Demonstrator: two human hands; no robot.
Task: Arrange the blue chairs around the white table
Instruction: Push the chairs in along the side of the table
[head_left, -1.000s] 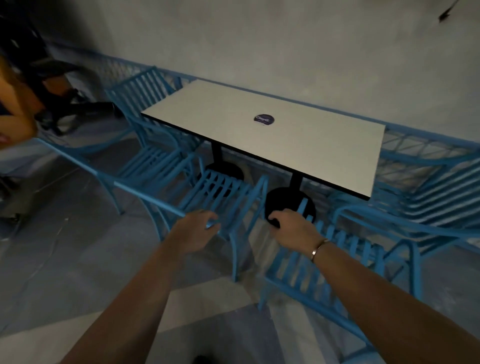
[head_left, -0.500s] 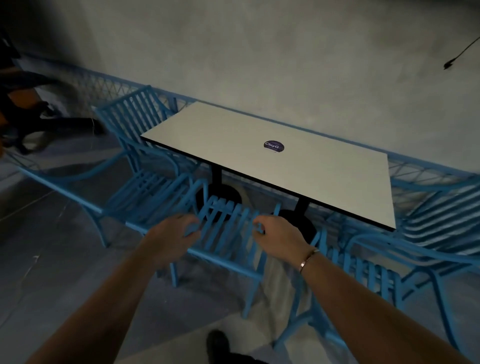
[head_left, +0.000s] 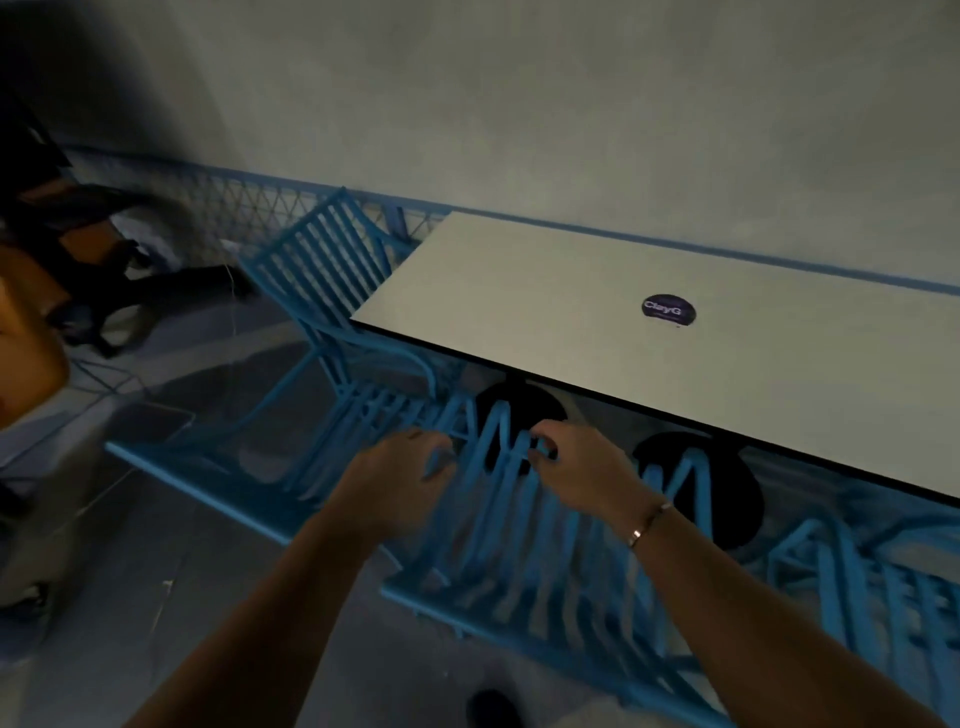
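Open floor (head_left: 171, 597) is seen left of the fingers (head_left: 423, 441). The blue chair (head_left: 524, 551) — gripped at its slats by the curled left hand (head_left: 400, 483) and right hand (head_left: 587, 480) — has been brought closer to the desk (head_left: 545, 291) edge just ahead.

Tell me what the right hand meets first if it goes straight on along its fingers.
The blue chair: the right hand grips its slats. Past them, probably the black base under the white table, though depth is unclear.
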